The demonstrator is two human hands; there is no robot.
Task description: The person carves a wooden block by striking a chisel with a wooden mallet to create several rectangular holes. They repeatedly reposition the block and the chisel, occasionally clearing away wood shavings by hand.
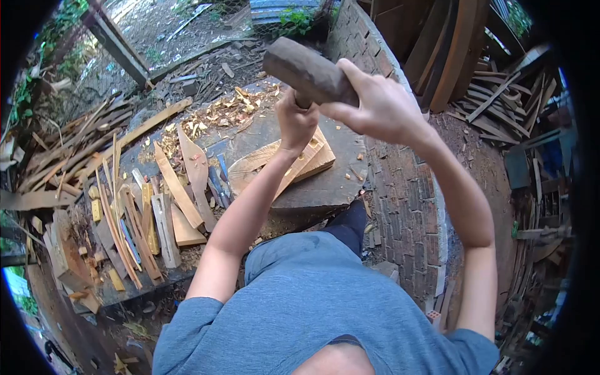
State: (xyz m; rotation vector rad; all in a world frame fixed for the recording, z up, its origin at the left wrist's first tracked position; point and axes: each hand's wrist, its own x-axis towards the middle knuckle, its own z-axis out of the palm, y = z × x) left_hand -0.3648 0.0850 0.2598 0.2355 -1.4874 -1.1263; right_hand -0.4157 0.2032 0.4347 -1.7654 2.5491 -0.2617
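A thick dark wooden mallet (306, 70) is raised over the work surface, and my right hand (382, 107) is wrapped round its near end. Below and left of it, my left hand (296, 119) is closed on a tool whose handle top shows just under the mallet; the rest of the tool is hidden. Beneath my left hand lies a light wooden block (320, 161) with a narrow wood strip (299, 170) across it, holes cut near the strip's far end. Chisels (218, 187) rest just left of the block.
Long wooden pieces (177, 185) and thin strips cover the bench's left side. Wood chips (219, 115) lie along its far edge. A curved brick wall (409, 200) runs on the right, with stacked boards (506, 106) beyond.
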